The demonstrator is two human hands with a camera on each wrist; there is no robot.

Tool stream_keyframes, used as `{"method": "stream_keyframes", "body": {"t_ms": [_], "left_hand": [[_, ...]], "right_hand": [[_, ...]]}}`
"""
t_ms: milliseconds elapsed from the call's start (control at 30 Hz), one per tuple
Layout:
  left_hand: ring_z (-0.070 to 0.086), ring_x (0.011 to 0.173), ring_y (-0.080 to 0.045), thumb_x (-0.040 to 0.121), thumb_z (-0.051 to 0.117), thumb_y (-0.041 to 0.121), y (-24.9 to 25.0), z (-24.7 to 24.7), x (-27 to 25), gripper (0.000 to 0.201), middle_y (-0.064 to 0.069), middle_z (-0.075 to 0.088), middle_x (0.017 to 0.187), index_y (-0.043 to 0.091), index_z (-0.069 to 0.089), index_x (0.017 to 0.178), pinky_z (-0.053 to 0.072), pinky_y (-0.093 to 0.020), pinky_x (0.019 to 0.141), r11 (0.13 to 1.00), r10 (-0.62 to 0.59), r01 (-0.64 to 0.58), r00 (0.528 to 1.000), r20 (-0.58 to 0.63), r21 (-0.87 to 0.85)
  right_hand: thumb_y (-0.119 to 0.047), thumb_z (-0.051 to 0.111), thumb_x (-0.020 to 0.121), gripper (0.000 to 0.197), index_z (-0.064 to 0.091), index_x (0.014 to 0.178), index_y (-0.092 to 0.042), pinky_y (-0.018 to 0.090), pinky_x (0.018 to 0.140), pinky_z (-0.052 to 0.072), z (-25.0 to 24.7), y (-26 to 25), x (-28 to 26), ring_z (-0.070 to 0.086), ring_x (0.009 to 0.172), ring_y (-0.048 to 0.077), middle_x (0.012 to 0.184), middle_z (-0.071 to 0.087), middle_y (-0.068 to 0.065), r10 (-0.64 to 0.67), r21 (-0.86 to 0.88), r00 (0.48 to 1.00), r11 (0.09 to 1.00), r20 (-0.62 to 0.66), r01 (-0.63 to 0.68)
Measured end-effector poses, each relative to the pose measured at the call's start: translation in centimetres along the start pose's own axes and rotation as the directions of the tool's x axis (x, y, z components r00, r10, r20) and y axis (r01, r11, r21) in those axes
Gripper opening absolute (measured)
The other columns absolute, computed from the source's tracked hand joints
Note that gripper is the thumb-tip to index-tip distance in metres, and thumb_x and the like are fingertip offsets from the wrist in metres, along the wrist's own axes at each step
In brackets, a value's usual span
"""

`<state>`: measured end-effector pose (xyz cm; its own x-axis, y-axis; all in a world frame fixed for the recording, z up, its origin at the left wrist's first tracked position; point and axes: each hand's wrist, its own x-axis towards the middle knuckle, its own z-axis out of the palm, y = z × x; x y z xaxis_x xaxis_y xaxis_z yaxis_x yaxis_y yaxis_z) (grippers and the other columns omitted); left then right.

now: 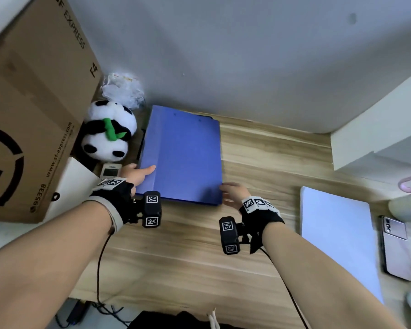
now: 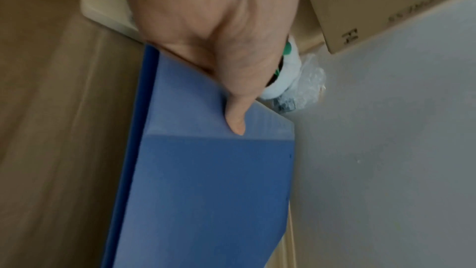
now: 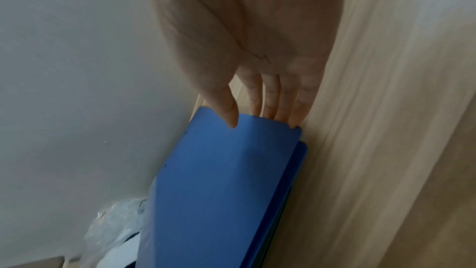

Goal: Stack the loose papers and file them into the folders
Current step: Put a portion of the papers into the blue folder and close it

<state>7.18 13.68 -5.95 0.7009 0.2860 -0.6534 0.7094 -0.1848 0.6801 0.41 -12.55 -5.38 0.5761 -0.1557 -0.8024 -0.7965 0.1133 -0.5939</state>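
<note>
A blue folder (image 1: pixel 183 157) lies closed on the wooden desk (image 1: pixel 188 257) near the back wall, on top of more blue folder layers. My left hand (image 1: pixel 138 173) grips its near left edge, thumb (image 2: pixel 235 117) flat on the cover (image 2: pixel 206 191) and fingers hidden underneath. At the near right corner my right hand (image 1: pixel 233 193) pinches the top cover (image 3: pixel 221 191), thumb (image 3: pixel 226 113) above and fingers (image 3: pixel 270 99) tucked below its edge. A neat stack of white papers (image 1: pixel 337 233) sits on the desk to the right, apart from both hands.
A large cardboard box (image 1: pixel 33 103), a plush panda (image 1: pixel 109 136), a crumpled plastic bag (image 1: pixel 124 89) and a remote control (image 1: pixel 110 172) crowd the left. A phone (image 1: pixel 396 248) lies right of the papers, below a white shelf (image 1: pixel 377 129). Bare wood lies in front of the folder.
</note>
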Motion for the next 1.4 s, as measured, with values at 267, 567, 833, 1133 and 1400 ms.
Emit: {"method": "stream_keyframes", "body": {"t_ms": [267, 567, 833, 1133, 1400], "left_hand": [[0.065, 0.089, -0.029, 0.085, 0.067, 0.012, -1.8, 3.5, -8.4, 0.034, -0.017, 0.065, 0.116, 0.004, 0.059, 0.117, 0.052, -0.046, 0.091, 0.973, 0.049, 0.013, 0.964, 0.263, -0.229], [0.062, 0.107, -0.033, 0.084, 0.068, 0.013, -4.8, 12.7, -14.4, 0.054, -0.016, 0.061, 0.128, 0.004, 0.047, 0.134, 0.045, -0.054, 0.101, 0.965, -0.044, 0.147, 0.908, 0.416, -0.219], [0.063, 0.101, -0.031, 0.086, 0.066, 0.016, -7.1, 17.1, -17.0, 0.047, -0.013, 0.063, 0.123, 0.010, 0.048, 0.129, 0.049, -0.052, 0.094, 0.954, -0.090, 0.223, 0.848, 0.522, -0.198], [0.050, 0.125, -0.021, 0.092, 0.060, 0.017, -5.6, 17.6, -18.4, 0.039, -0.004, 0.057, 0.127, -0.001, 0.052, 0.125, 0.043, -0.018, 0.095, 0.966, 0.002, -0.128, 0.874, 0.486, 0.227], [0.046, 0.117, -0.018, 0.099, 0.039, 0.040, 3.7, 15.0, -23.0, 0.040, 0.005, 0.052, 0.122, 0.017, 0.049, 0.130, 0.040, -0.032, 0.087, 0.946, 0.235, -0.310, 0.854, 0.465, 0.090]], "right_hand": [[-0.017, 0.055, 0.092, 0.027, 0.064, 0.108, 0.002, 0.024, 0.061, 0.052, -7.0, 2.7, -1.5, 0.060, 0.060, 0.015, 0.074, 0.061, 0.008, -0.184, -0.171, 0.950, 0.975, -0.251, 0.144], [-0.018, 0.060, 0.088, 0.024, 0.069, 0.104, -0.004, 0.024, 0.085, 0.040, -16.9, 6.6, -6.2, 0.061, 0.108, 0.027, 0.112, 0.069, 0.011, -0.268, -0.266, 0.807, 0.953, -0.526, 0.143], [-0.017, 0.060, 0.086, 0.022, 0.066, 0.102, -0.004, 0.026, 0.082, 0.043, -22.0, 8.1, -8.7, 0.057, 0.089, 0.020, 0.108, 0.068, 0.011, -0.290, -0.242, 0.759, 0.954, -0.583, 0.179], [-0.017, 0.058, 0.089, 0.015, 0.057, 0.076, -0.010, 0.024, 0.066, 0.043, -22.2, 6.5, -10.2, 0.053, 0.080, 0.023, 0.088, 0.060, 0.009, -0.298, -0.242, 0.850, 0.947, -0.433, 0.209], [-0.033, 0.034, 0.100, 0.035, 0.062, 0.091, -0.014, 0.028, 0.083, 0.048, -15.6, -0.5, -15.0, 0.061, 0.084, 0.018, 0.095, 0.065, 0.003, -0.429, -0.071, 0.889, 0.893, 0.162, 0.444]]}}
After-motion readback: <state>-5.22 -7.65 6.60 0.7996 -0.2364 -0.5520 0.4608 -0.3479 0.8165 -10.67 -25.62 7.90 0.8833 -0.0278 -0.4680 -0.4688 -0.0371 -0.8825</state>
